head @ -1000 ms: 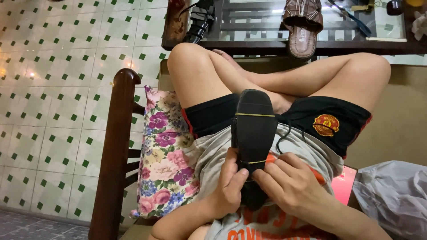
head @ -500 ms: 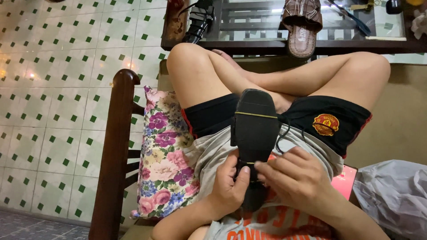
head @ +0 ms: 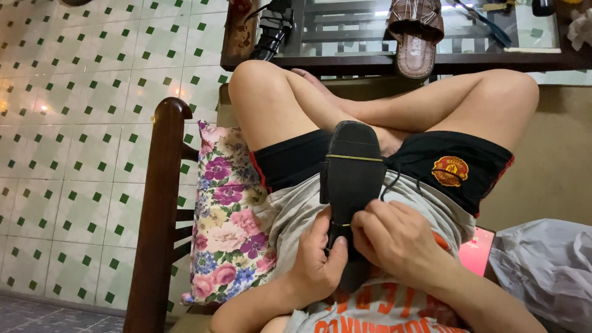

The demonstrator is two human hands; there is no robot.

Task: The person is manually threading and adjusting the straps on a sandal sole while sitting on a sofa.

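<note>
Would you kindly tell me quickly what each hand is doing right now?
Left hand: closed on the heel end of the black shoe, sole up.
Right hand: closed on the same black shoe, fingers across its sole.

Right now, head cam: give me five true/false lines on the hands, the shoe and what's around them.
1. Both hands grip the black shoe, sole up. True.
2. The left hand is off the shoe. False: its thumb presses the sole's lower part.
3. The right hand covers the shoe's near end. True.
4. A plain blue cushion lies beside the legs. False: the cushion is floral.
5. A brown sandal sits on the glass-topped table ahead. True.
</note>
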